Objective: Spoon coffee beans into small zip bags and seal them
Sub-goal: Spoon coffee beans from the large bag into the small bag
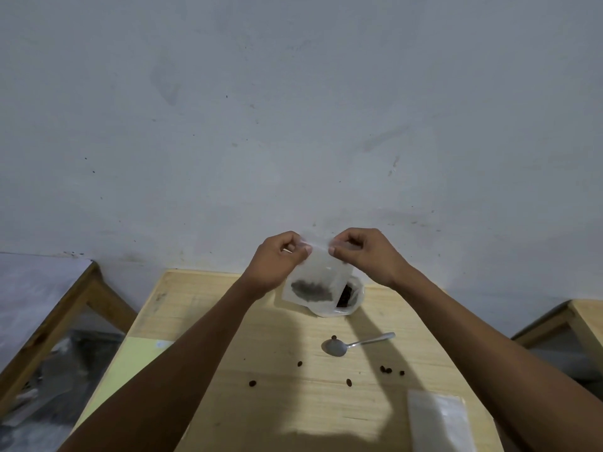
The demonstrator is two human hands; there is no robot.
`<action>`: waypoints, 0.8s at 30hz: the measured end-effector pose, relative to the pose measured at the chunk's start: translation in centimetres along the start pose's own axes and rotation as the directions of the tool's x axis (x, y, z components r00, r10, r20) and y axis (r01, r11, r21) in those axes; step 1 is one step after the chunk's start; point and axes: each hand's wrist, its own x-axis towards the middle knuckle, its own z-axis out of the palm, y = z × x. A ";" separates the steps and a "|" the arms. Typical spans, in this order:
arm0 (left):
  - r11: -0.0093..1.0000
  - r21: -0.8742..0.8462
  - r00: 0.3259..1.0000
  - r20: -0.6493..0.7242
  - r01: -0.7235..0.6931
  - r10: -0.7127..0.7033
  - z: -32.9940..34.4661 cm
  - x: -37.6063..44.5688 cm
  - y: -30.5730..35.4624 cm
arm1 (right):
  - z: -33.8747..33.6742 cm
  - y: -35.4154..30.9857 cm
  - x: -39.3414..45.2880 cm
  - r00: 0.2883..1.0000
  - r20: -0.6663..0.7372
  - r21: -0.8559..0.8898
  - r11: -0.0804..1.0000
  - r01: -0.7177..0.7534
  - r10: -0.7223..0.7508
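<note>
A small translucent zip bag (318, 272) hangs upright above the far side of the wooden table (261, 402), with a dark clump of coffee beans in its bottom. My left hand (277, 261) pinches the bag's top left corner and my right hand (365, 256) pinches its top right corner, thumbs on the zip strip. Behind the bag stands an open plastic pouch of beans (347, 298). A metal spoon (352, 344) lies on the table, bowl to the left.
Several loose beans (386, 369) are scattered on the table near the spoon. A stack of flat zip bags (439, 419) lies at the front right. A pale yellow sheet (130, 363) covers the table's left edge. Other tables stand at left and right, a grey wall behind.
</note>
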 end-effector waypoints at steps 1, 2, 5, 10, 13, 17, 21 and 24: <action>1.000 0.005 1.000 0.012 -0.005 0.005 -0.1 -0.1 0.1 | 0.0 -0.1 0.1 1.000 0.007 -0.040 0.999 0.017 -0.016; 1.000 0.014 1.000 0.027 -0.011 0.011 -0.2 -0.2 0.1 | -0.1 -0.3 0.1 1.000 0.014 -0.066 0.997 0.029 -0.028; 0.998 0.056 0.998 0.061 -0.037 0.033 -0.1 -0.5 0.1 | 0.0 -0.7 0.1 0.998 0.049 -0.105 0.994 0.040 -0.035; 0.991 0.108 0.997 0.047 -0.073 0.068 0.4 -0.8 0.5 | 0.5 -1.3 0.1 0.995 0.070 -0.143 0.986 0.081 -0.071; 0.989 0.116 0.996 0.028 -0.093 0.090 0.6 -1.1 0.9 | 0.6 -1.2 0.0 0.991 0.084 -0.186 0.975 0.119 -0.105; 0.988 0.122 0.996 0.010 -0.092 0.091 0.7 -1.5 0.9 | 0.6 -0.8 -0.2 0.985 0.109 -0.228 0.961 0.158 -0.136; 0.993 0.093 0.998 -0.012 -0.068 0.069 -0.3 -1.8 0.2 | -0.1 -0.7 -0.8 0.982 0.121 -0.231 0.958 0.167 -0.142; 0.999 0.027 0.999 -0.013 -0.030 0.030 -0.9 -2.2 -0.4 | -0.4 -0.2 -1.3 0.981 0.117 -0.218 0.960 0.175 -0.152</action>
